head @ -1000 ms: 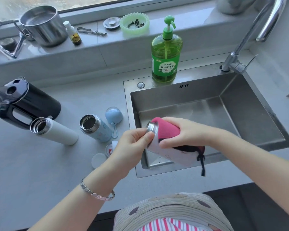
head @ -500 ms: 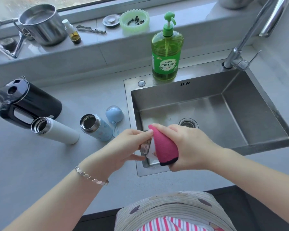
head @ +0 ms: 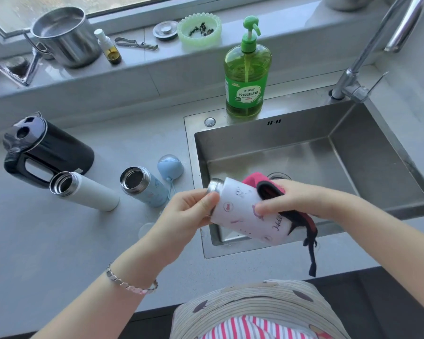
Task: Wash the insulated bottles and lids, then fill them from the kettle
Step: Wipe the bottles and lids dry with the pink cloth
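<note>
Bottle point(head: 242, 211), steel rim | L grip point(head: 184, 216) clasps neck | R grip point(head: 301, 199) clasps body+pink cloth point(head: 255, 179)

Bright daylight from window point(head: 59, 3), soft shadows, glare on sink point(head: 304, 148) steel (wide-angle edge bending), sharp focus.

Washing-up at the window: I hold the printed bottle point(head: 245, 211), white with small pink drawings, lidless and tipped nearly on its side above the near left corner of the sink point(head: 194, 148), steel mouth pointing left. My left hand point(head: 189, 214) grips its neck end; my right hand point(head: 296, 201) clasps its body through a pink cloth point(head: 255, 179). On the tabletop point(head: 59, 241) to the left, a plain white bottle point(head: 88, 190) and a pale blue bottle point(head: 145, 188) stand upright, both open. A domed blue lid point(head: 170, 166) with a loop strap lies just beside the blue bottle. The black kettle point(head: 47, 150), lid down, stands behind the white one.
</note>
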Demonstrator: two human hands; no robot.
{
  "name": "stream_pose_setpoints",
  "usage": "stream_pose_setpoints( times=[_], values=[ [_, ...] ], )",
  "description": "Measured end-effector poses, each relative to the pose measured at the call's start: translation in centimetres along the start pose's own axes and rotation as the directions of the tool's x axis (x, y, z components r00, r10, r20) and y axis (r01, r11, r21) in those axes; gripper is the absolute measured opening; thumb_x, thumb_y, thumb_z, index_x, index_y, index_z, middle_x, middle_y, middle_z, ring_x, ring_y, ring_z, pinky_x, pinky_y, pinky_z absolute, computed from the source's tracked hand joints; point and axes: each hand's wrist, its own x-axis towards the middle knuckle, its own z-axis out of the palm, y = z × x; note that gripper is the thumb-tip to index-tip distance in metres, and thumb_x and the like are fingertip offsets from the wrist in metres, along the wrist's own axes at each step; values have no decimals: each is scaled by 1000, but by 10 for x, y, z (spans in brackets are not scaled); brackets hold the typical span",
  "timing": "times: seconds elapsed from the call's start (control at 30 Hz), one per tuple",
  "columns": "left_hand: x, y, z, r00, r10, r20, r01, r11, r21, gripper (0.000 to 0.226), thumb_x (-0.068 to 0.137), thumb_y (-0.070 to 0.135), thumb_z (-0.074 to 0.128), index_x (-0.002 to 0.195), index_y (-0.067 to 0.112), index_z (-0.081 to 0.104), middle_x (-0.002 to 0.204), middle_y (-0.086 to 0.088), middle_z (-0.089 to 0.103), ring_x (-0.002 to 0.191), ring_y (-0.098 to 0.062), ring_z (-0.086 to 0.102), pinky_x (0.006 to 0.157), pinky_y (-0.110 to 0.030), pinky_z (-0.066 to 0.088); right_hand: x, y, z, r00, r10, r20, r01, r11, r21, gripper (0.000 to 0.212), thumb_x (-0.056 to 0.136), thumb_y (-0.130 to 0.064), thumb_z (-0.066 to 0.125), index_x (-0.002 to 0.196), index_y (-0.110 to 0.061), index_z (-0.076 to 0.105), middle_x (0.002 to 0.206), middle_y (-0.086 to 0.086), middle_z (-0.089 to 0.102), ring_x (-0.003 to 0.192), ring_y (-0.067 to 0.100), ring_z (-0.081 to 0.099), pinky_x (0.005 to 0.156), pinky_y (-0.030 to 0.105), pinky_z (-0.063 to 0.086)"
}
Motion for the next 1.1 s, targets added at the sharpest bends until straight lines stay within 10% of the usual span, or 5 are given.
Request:
stream_pose_setpoints(
  times=[0.13, 0.27, 0.6, 0.87, 1.1],
  values=[
    [4, -8, 2, 968, -110, -224, 44, 959, -279, 29, 89, 23, 46, 89, 3, 67, 75, -6, 71, 71, -15, 65, 73, -33, 59, 4, 12, 24, 895, -90, -436, 200, 956, 214, 25, 74, -39, 69, 98, -37, 62, 96, 7, 68, 76, 14, 67, 73, 29, 54],
    [16, -4, 27, 925, -204, -320, 54, 906, -420, 32, 99, 22, 40, 89, 5, 66, 81, -11, 70, 85, -25, 64, 86, -47, 52, 24, 13, 67, 498, -217, -840, 497, 865, 71, 54, 83, -36, 62, 133, -34, 42, 120, -1, 58, 102, 1, 57, 77, 17, 52],
    [21, 3, 39, 934, -231, -273, 72, 869, -490, 29, 97, 23, 44, 84, 7, 64, 74, -7, 70, 79, -23, 65, 76, -45, 55, 27, 26, 49, 60, -585, -809, 482, 727, -489, 33, 87, -8, 54, 119, -13, 61, 125, 0, 56, 117, 10, 53, 97, 34, 45],
    [46, 5, 57, 923, -230, -308, 21, 831, -556, 28, 99, 23, 43, 99, 4, 64, 89, -12, 69, 76, -18, 68, 66, -28, 56, 51, 2, 93, 564, -100, -820, 660, 652, 374, 106, 66, -79, 52, 148, -25, 12, 139, -9, 43, 119, -1, 46, 102, 28, 40],
    [43, -7, 46, 947, -179, -268, 24, 868, -496, 30, 99, 18, 39, 89, 6, 64, 79, -2, 72, 72, -10, 68, 71, -18, 55, 44, -4, 36, 684, 128, -718, 706, 135, 696, 57, 96, -56, 19, 133, -24, 49, 123, 2, 61, 103, 15, 60, 80, 29, 50]
  ],
)
